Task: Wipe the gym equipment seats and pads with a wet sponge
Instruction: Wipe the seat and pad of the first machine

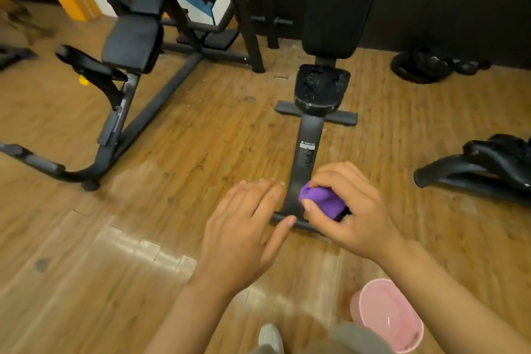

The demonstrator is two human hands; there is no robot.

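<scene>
**Purple sponge held in the right hand in front of the bench**

The wooden floor (178, 152) is being covered by gym machines across the whole upper half of the view. A black bench (324, 89) is being shown in the centre, with its long back pad (339, 3) rising upright and its small seat (321, 86) below it; the seat is being marked by pale specks. A second machine with a black seat pad (132, 43) is being seen to the left, well apart from the bench. Black weight plates (422, 66) are lying by the dark wall on the right.

A pink bucket (388, 316) is being seen at the bottom right, partly hidden under the right forearm.

The left hand (244, 233) is being kept open, fingers straight and close together, holding nothing, just beside the right hand. The purple sponge (321, 201) is being gripped by the right hand (350, 207), fingers and thumb curled round it. The sponge is being held low in front of the bench's black post (306, 152), near its floor bar; whether it is touching the post cannot be told.
</scene>
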